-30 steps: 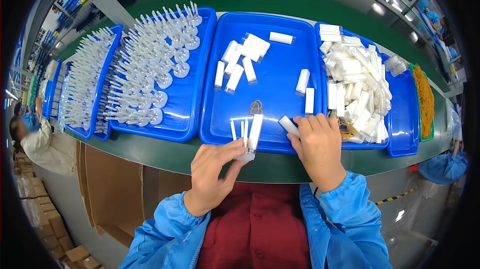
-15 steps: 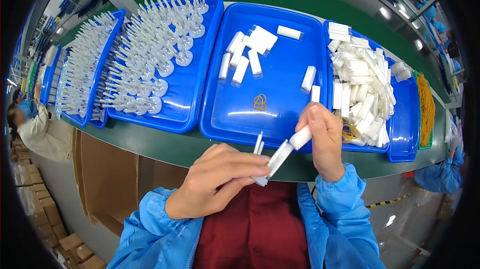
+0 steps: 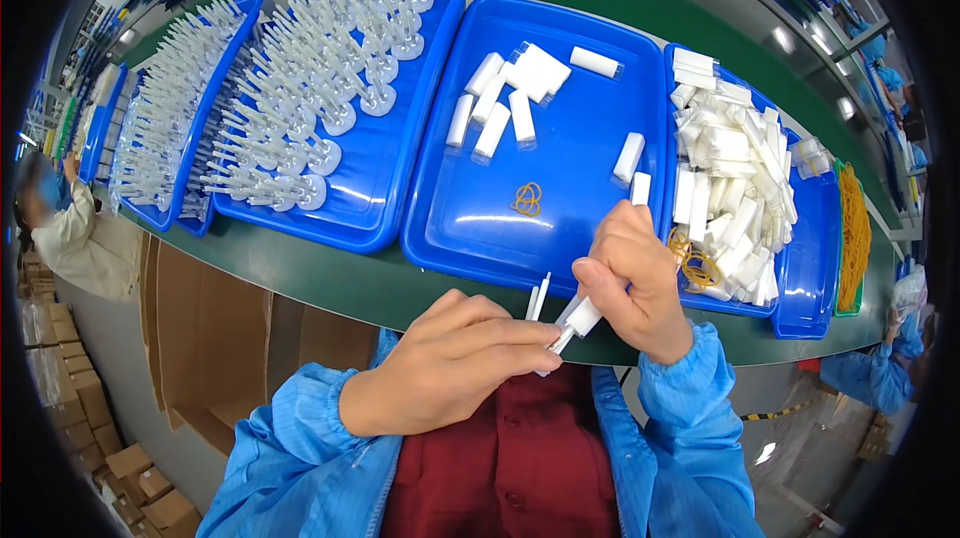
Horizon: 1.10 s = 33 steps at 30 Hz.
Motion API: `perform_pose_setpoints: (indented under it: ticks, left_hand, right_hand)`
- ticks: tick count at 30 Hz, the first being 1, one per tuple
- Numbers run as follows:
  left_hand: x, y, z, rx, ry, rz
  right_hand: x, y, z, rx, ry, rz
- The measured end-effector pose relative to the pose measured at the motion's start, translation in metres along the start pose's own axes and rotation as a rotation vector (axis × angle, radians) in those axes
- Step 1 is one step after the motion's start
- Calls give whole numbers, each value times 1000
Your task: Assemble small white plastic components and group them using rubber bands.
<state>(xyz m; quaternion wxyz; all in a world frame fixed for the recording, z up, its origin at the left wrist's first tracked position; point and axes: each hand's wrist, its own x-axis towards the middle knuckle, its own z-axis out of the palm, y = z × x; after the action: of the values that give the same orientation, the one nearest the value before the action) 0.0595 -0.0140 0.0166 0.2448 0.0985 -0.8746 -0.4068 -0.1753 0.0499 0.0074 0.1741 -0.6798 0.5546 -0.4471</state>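
Note:
Low in front of the blue tray, my left hand [image 3: 455, 358] is closed around a white plastic piece with thin upright rods [image 3: 538, 298], mostly hidden by the fingers. My right hand [image 3: 640, 283] grips a small white roll [image 3: 583, 316], its near end meeting the piece at my left fingertips. Whether the roll sits inside the piece or against it, I cannot tell. In the blue tray [image 3: 470, 248] just beyond lie several white rolls in clear wrap [image 3: 522, 118] and a few tan rubber bands [image 3: 527, 199].
Left stands a blue tray [image 3: 365, 228] of upright white stemmed parts [image 3: 300, 88], another beside it. Right is a tray heaped with wrapped white rolls [image 3: 735, 168], then a green tray of rubber bands [image 3: 852, 238]. Cardboard [image 3: 215, 318] stands below the table edge. People sit at both sides.
My right hand has turned over and come down, bringing the roll closer to my left fingers. The view has shifted slightly.

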Motion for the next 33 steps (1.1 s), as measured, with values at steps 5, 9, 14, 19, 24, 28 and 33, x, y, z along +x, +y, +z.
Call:
perform_pose_setpoints:
  ticks: [5, 9, 14, 19, 24, 28, 33]
  left_hand:
    - [2, -7, 6, 62, 219, 64]
    - [-9, -11, 12, -258, 363, -100]
    - [-10, -21, 7, -313, 368, -154]
    - [-9, -20, 2, -26, 388, -95]
    - [-12, -28, -2, 135, 376, -16]
    - [-19, -29, -10, 191, 408, -32]
    - [-16, -35, -3, 122, 449, -28]
  right_hand:
    - [-5, -14, 26, 32, 191, -16]
    - [1, -26, 42, 58, 316, -30]
    - [16, -25, 33, -166, 179, -48]
    - [42, 24, 4, -1069, 198, 158]
    - [38, 51, 18, -1099, -23, 210]
    - [44, 28, -4, -1089, 242, 206]
    - [32, 43, -4, -1192, -24, 268]
